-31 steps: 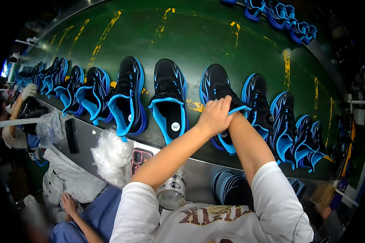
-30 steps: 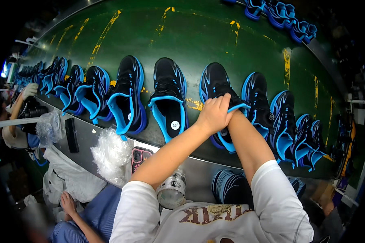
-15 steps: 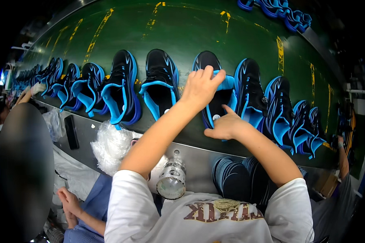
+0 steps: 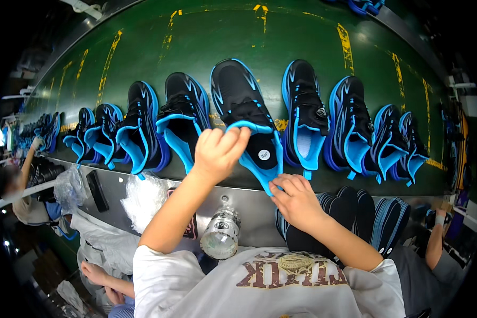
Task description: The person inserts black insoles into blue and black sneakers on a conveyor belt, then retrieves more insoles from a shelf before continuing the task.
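A black and blue sneaker (image 4: 233, 85) lies on the green conveyor belt in front of me, toe pointing away. My left hand (image 4: 220, 153) is closed on the blue-lined collar edge by its tongue. My right hand (image 4: 298, 200) pinches the blue heel tab at the near end. Inside the shoe, a round white sticker (image 4: 264, 155) shows on the dark insole. To its left stands a similar sneaker (image 4: 183, 106), its opening close to my left hand. Another sneaker (image 4: 305, 111) with a pale insole inside sits just right of the held one.
More matching sneakers line the belt (image 4: 222, 32) on both sides. Along the metal ledge (image 4: 249, 204) are a phone (image 4: 97, 191), crumpled clear plastic (image 4: 143, 199), a clear jar (image 4: 221, 233) and stacked dark insoles (image 4: 328, 212). Other people's arms show at left and right.
My right hand has moved from inside the shoe to its heel tab. The held shoe now slants, and my left hand has shifted left and nearer. The neighbouring shoes appear farther left.
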The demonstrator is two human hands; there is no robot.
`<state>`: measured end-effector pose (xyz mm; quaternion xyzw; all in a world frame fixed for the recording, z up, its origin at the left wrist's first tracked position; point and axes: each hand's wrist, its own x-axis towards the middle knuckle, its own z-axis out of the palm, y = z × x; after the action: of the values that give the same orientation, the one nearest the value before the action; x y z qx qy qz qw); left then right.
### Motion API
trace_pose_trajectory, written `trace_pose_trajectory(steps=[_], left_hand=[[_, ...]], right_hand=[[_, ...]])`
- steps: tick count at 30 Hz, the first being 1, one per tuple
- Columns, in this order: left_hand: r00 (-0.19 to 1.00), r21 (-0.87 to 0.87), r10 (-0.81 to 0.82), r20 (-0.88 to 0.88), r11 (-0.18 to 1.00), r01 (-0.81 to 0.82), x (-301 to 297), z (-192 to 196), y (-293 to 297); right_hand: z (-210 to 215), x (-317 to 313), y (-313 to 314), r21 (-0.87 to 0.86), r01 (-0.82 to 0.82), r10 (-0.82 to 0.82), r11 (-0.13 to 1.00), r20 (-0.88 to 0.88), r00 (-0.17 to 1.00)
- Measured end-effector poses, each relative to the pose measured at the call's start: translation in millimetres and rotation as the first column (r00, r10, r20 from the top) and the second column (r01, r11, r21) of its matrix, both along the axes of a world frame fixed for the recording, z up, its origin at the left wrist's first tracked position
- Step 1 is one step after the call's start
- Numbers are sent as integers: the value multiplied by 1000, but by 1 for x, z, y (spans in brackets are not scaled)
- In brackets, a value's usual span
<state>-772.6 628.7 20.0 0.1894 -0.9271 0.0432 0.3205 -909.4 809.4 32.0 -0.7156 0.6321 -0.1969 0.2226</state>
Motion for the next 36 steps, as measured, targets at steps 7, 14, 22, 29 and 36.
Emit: trace_pose_trajectory(steps=[7,14,22,29,36], left_hand=[[984,135,172,43,975,-176,-11,-22,-28],[987,863,152,50,492,-120,-10,13,-16],[920,951,366,-140,-208,228,-4,37,24],[961,895,213,179,369,-248,-56,57,38],[876,270,-74,477,961,-66,-112,13,25]], right_hand=[[19,-54,10,-162,358,-365,919,-11,931],[-20,-162,58,-240,241,-324,940,-411,852],[5,-216,108,-334,363,-491,870,-518,700],[-10,-144,303,382,793,-603,475,-515,609],[-34,-150,358,200,837,-736,509,-403,544]])
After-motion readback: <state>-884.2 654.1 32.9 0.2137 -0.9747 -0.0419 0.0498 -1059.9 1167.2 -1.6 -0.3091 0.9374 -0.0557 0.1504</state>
